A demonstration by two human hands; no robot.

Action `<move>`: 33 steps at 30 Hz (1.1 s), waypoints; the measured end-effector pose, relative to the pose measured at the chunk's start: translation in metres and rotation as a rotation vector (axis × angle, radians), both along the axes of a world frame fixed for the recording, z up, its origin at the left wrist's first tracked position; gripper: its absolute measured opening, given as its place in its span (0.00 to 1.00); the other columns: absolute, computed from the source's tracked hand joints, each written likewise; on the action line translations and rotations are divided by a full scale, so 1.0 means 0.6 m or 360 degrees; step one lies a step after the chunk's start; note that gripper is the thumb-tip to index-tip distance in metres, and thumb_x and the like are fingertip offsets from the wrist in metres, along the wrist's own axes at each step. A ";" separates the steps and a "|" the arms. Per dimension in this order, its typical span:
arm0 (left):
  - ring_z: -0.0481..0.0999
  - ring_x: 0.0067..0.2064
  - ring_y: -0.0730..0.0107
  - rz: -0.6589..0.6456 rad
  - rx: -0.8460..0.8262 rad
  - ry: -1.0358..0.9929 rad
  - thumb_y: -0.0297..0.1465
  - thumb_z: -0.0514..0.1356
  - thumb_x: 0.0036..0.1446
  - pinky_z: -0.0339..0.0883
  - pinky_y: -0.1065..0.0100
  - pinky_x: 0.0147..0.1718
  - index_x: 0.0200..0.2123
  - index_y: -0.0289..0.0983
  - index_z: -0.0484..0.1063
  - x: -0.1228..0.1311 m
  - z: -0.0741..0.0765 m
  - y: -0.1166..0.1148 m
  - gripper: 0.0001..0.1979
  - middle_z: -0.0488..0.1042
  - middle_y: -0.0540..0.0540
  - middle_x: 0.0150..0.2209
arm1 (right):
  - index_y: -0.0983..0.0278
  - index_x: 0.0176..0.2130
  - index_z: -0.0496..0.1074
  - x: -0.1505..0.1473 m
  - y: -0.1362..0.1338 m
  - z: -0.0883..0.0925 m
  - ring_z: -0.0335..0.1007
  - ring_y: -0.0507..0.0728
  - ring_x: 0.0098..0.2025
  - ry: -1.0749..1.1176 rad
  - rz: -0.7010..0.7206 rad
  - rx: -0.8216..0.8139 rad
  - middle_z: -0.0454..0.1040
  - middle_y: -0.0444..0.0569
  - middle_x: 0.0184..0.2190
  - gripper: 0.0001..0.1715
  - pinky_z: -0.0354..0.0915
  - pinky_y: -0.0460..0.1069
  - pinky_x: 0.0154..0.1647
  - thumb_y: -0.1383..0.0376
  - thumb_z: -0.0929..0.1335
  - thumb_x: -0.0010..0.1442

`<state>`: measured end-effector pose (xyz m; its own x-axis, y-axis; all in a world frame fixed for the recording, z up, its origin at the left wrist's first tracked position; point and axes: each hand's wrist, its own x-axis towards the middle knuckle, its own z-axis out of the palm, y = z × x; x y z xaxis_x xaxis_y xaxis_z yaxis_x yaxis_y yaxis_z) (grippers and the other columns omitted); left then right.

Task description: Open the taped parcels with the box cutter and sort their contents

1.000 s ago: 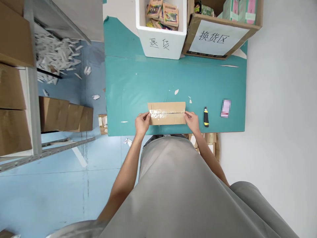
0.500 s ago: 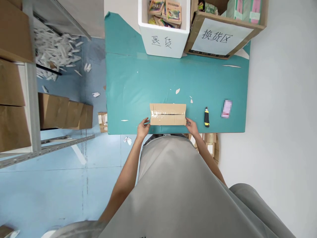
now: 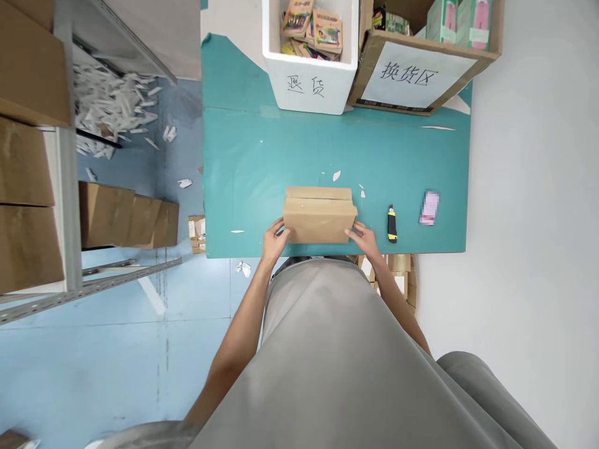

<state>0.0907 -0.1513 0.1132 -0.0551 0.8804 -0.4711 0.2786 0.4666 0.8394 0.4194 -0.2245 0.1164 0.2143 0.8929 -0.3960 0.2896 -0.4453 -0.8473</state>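
A small brown cardboard box [image 3: 319, 226] is at the front of the green-topped table [image 3: 243, 168], its plain side facing up and toward me. At its left end my left hand [image 3: 275, 240] pinches the edge, thumb on the near face. My right hand [image 3: 364, 238] grips the right end the same way, thumb against the near corner. The fingers behind the box are partly hidden. To the right of my right hand lies a black and yellow utility knife [image 3: 392, 224].
A white foam bin [image 3: 314, 87] of small packs and a labelled carton [image 3: 412, 78] stand at the table's back. A blurred pink item [image 3: 429, 207] lies at right, among paper scraps [image 3: 336, 176]. Shelving with cartons [image 3: 30, 246] is on the left.
The box has been tipped over: the taped seam that faced up is out of sight, and a plain face shows. Both hands have closed on its ends.
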 end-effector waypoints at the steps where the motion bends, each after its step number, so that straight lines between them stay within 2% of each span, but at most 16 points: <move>1: 0.82 0.67 0.45 -0.0005 0.0006 -0.0021 0.36 0.67 0.61 0.79 0.52 0.65 0.54 0.38 0.89 -0.001 0.008 0.004 0.20 0.85 0.38 0.64 | 0.58 0.53 0.88 0.001 0.005 0.011 0.81 0.69 0.62 0.0000 -0.0002 0.0017 0.89 0.54 0.52 0.33 0.78 0.64 0.66 0.37 0.74 0.67; 5: 0.88 0.56 0.47 -0.0041 -0.0034 0.0020 0.49 0.66 0.67 0.80 0.52 0.59 0.56 0.36 0.88 0.006 0.023 0.018 0.26 0.89 0.37 0.57 | 0.62 0.44 0.87 -0.007 0.026 0.034 0.83 0.70 0.54 -0.0054 -0.0015 0.0023 0.89 0.54 0.43 0.38 0.80 0.60 0.57 0.32 0.69 0.70; 8: 0.87 0.56 0.48 -0.0046 -0.0144 0.0029 0.48 0.66 0.67 0.80 0.53 0.59 0.52 0.35 0.88 0.015 0.011 0.024 0.24 0.88 0.36 0.58 | 0.62 0.40 0.84 -0.020 0.036 0.027 0.83 0.68 0.48 -0.0119 -0.0031 -0.0032 0.87 0.52 0.38 0.41 0.79 0.57 0.53 0.30 0.67 0.70; 11: 0.86 0.59 0.49 0.0005 -0.0245 -0.0025 0.50 0.67 0.67 0.81 0.53 0.58 0.50 0.35 0.87 0.015 -0.011 0.021 0.24 0.88 0.33 0.59 | 0.61 0.37 0.82 -0.022 0.036 0.008 0.81 0.65 0.45 -0.0159 -0.0089 -0.0087 0.85 0.50 0.35 0.42 0.79 0.57 0.53 0.29 0.64 0.70; 13: 0.87 0.58 0.49 0.0035 -0.0266 -0.0076 0.52 0.65 0.68 0.83 0.51 0.58 0.51 0.35 0.86 0.006 -0.024 0.013 0.26 0.87 0.33 0.58 | 0.61 0.37 0.81 -0.015 0.029 -0.006 0.82 0.66 0.46 -0.0118 -0.0133 -0.0113 0.85 0.51 0.37 0.42 0.80 0.58 0.54 0.30 0.63 0.71; 15: 0.88 0.55 0.50 0.0049 -0.0272 -0.0068 0.50 0.64 0.67 0.83 0.49 0.58 0.51 0.35 0.86 -0.008 -0.033 0.001 0.25 0.88 0.33 0.57 | 0.61 0.38 0.82 -0.006 0.017 -0.017 0.83 0.66 0.49 -0.0052 -0.0164 -0.0136 0.87 0.54 0.41 0.38 0.80 0.60 0.58 0.34 0.64 0.71; 18: 0.89 0.52 0.49 0.0046 -0.0273 0.0021 0.42 0.68 0.60 0.81 0.44 0.62 0.48 0.36 0.86 -0.026 -0.038 -0.020 0.19 0.89 0.33 0.55 | 0.62 0.42 0.85 0.004 -0.005 -0.027 0.86 0.67 0.53 0.0016 -0.0148 -0.0166 0.90 0.58 0.48 0.27 0.79 0.63 0.64 0.43 0.70 0.66; 21: 0.89 0.51 0.47 0.0008 -0.0275 0.0033 0.37 0.70 0.53 0.82 0.45 0.61 0.43 0.39 0.87 -0.029 -0.038 -0.040 0.15 0.90 0.36 0.50 | 0.62 0.44 0.87 0.001 -0.023 -0.032 0.87 0.68 0.55 0.0060 -0.0114 -0.0195 0.91 0.57 0.50 0.22 0.79 0.64 0.65 0.49 0.73 0.60; 24: 0.90 0.47 0.46 -0.0029 -0.0282 0.0040 0.35 0.71 0.50 0.83 0.47 0.57 0.42 0.39 0.89 -0.021 -0.035 -0.053 0.15 0.90 0.40 0.41 | 0.61 0.44 0.87 -0.009 -0.028 -0.036 0.87 0.69 0.54 0.0050 -0.0130 -0.0207 0.91 0.55 0.49 0.22 0.79 0.67 0.66 0.49 0.75 0.58; 27: 0.89 0.45 0.47 -0.0029 -0.0273 0.0088 0.37 0.72 0.50 0.82 0.48 0.56 0.44 0.37 0.89 -0.014 -0.028 -0.052 0.18 0.89 0.42 0.37 | 0.61 0.39 0.87 -0.014 -0.021 -0.031 0.87 0.71 0.52 -0.0001 -0.0148 -0.0188 0.91 0.55 0.45 0.23 0.78 0.68 0.66 0.46 0.77 0.57; 30: 0.88 0.44 0.50 -0.0006 -0.0117 0.0193 0.42 0.74 0.54 0.82 0.53 0.53 0.44 0.38 0.90 -0.011 -0.008 -0.036 0.17 0.89 0.42 0.40 | 0.62 0.37 0.86 -0.015 -0.004 -0.011 0.87 0.69 0.49 -0.0069 -0.0165 -0.0089 0.89 0.56 0.44 0.30 0.80 0.63 0.61 0.38 0.75 0.61; 33: 0.86 0.41 0.56 0.0022 0.0113 0.0297 0.47 0.73 0.60 0.80 0.58 0.48 0.42 0.38 0.90 -0.010 0.027 -0.008 0.19 0.89 0.40 0.44 | 0.63 0.42 0.88 -0.014 0.018 0.025 0.87 0.68 0.49 -0.0114 -0.0210 0.0054 0.88 0.58 0.46 0.34 0.81 0.61 0.59 0.35 0.74 0.64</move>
